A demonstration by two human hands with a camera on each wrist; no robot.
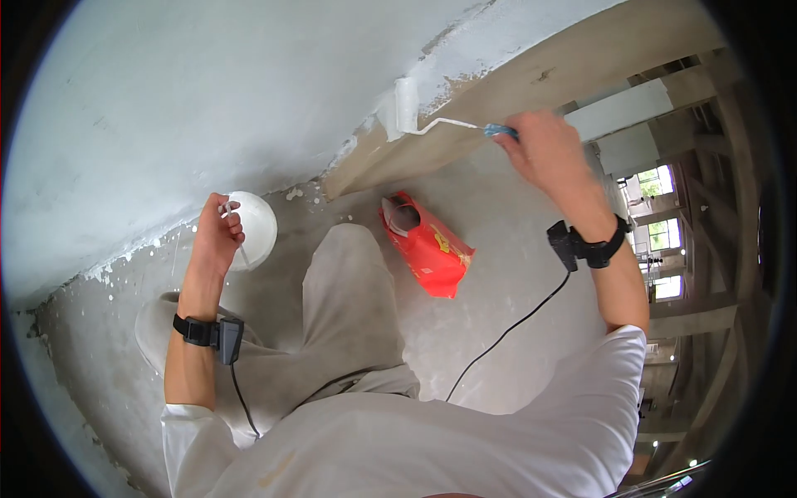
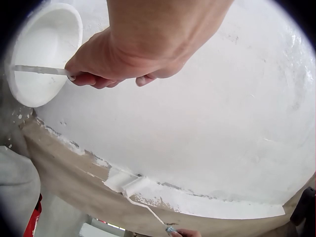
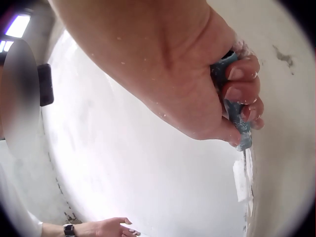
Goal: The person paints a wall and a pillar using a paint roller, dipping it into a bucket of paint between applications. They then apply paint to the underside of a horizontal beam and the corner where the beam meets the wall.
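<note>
The right hand point(image 1: 552, 158) grips the blue handle point(image 3: 237, 111) of a paint roller, fingers curled round it. The roller's white sleeve point(image 1: 407, 104) lies on the wall at the boundary between white paint and bare brown surface; wet white paint shows beside it. The left hand point(image 1: 217, 236) holds the white bucket point(image 1: 259, 232) by its thin handle point(image 2: 40, 70), fingers curled. In the left wrist view the bucket's inside is coated white, and the roller sleeve point(image 2: 136, 185) shows lower down against the wall.
A red bag point(image 1: 432, 257) with an open top stands on the grey floor between the knee point(image 1: 349, 257) and the right arm. White paint spots dot the floor along the wall's foot. Cables run from both wrist cameras. Beams and windows point(image 1: 664, 234) show at the far right.
</note>
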